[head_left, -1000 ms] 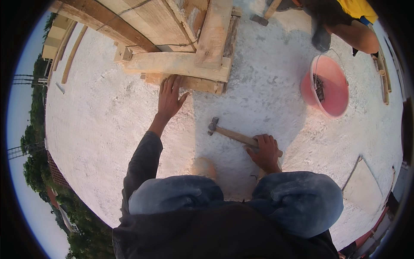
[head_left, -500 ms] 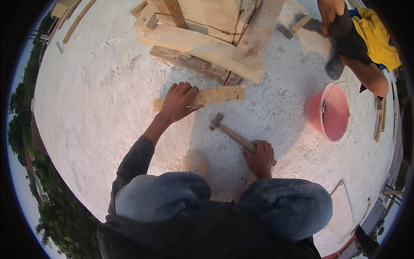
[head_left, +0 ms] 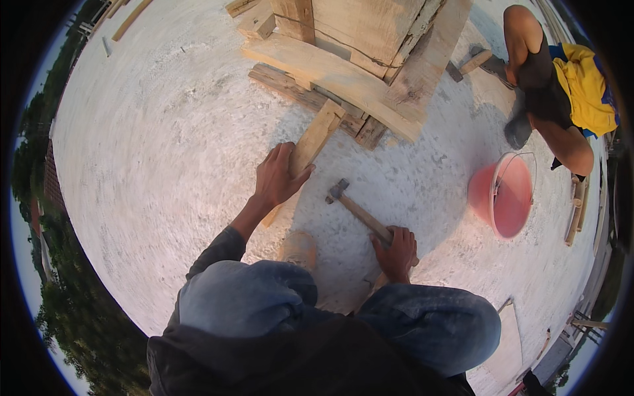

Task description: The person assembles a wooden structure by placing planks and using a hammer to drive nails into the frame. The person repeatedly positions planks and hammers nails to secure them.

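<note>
My left hand (head_left: 279, 177) is closed around the middle of a short wooden board (head_left: 317, 135). The board slants, its far end close to the timber frame and its near end toward my foot. Fingers of my right hand (head_left: 396, 254) wrap round the wooden handle of a hammer (head_left: 362, 212). The hammer's metal head points away from me, on or just above the pale floor between the board and a bucket. Ahead stands the formwork (head_left: 360, 33) of upright panels, wire and planks, with a thick plank (head_left: 330, 76) along its foot.
A red bucket (head_left: 482, 195) with a wire handle stands tilted at the right. Beyond it squats another person (head_left: 551, 99) in dark shorts, with a yellow cloth; a second hammer (head_left: 470, 64) is near that person's foot. Loose sticks (head_left: 576, 214) lie far right, and a flat panel (head_left: 505, 350) lies lower right.
My left hand has turned the board from lying crosswise to slanting away from me, its far end now near the formwork. The right hand keeps hold of the hammer. The view has shifted slightly.
</note>
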Motion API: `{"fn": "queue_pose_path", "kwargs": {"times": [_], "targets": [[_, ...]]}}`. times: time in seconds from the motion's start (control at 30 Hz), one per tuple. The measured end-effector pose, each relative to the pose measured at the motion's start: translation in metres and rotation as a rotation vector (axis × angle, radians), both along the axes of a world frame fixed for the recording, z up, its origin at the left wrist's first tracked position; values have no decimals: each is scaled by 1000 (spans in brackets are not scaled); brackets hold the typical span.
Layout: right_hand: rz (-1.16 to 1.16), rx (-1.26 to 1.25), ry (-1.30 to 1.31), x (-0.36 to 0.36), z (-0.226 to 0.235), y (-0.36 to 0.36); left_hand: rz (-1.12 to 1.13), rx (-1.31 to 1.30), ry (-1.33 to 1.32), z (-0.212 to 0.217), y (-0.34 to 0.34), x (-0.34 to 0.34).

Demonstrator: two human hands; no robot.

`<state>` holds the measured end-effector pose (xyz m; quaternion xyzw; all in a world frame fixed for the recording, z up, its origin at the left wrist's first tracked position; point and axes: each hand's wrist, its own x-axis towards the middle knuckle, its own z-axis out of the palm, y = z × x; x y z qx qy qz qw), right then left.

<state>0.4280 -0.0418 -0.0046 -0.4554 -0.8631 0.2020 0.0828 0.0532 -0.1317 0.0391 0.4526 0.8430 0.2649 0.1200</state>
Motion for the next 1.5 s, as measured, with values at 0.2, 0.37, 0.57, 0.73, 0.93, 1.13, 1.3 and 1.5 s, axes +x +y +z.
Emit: {"fn": "queue_pose_path", "kwargs": {"times": [0.2,0.37,0.57,0.73,0.93,1.13,1.3,1.5], "targets": [[2,-13,-22,-1,1,0,71,211,31,6,18,0],[19,16,-14,-2,2,-1,44,229,80,4,33,2],[15,26,-37,-2,1,-2,10,195,-181,2,37,-2],[10,36,-55,-2,1,-4,2,176,-282,11,34,-3],[-4,-10,-58,-3,2,-4,63,89,-386,13,18,-8],[18,50,-42,-3,2,-2,208,234,-289,4,-16,-15],[25,50,-5,2,-2,-3,196,492,-156,-4,-27,-23],[31,66,-19,3,-5,-1,78,547,13,4,-5,-29]]}}
